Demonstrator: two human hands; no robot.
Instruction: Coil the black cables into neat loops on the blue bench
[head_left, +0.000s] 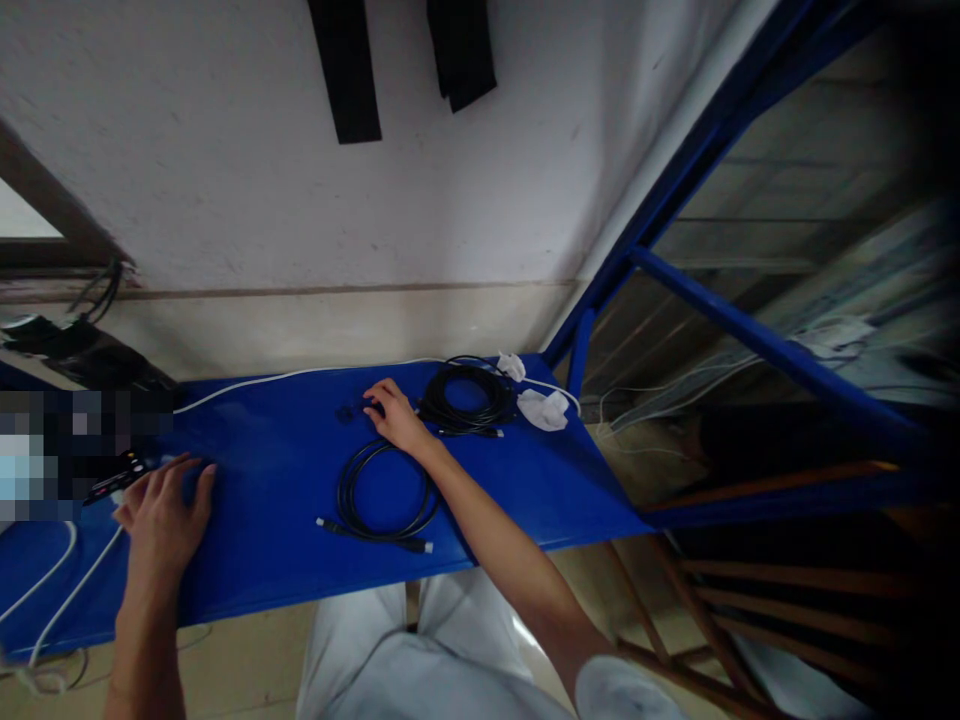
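Stretching over the blue table (270,520), the right forearm (495,525) slants forward and left, partly covering the near black coil (347,490). The left hand (166,510) is palm down beside a partly blurred black device (112,478), fingers bent, thumb spread; any grip is unclear. The right hand (397,418), palm down, curves its fingers, thumb apart; I cannot tell whether it holds anything. Just right lies a thicker black coil (472,418), then crumpled white pieces (544,410); left of the fingertips, a small dark item (345,412).
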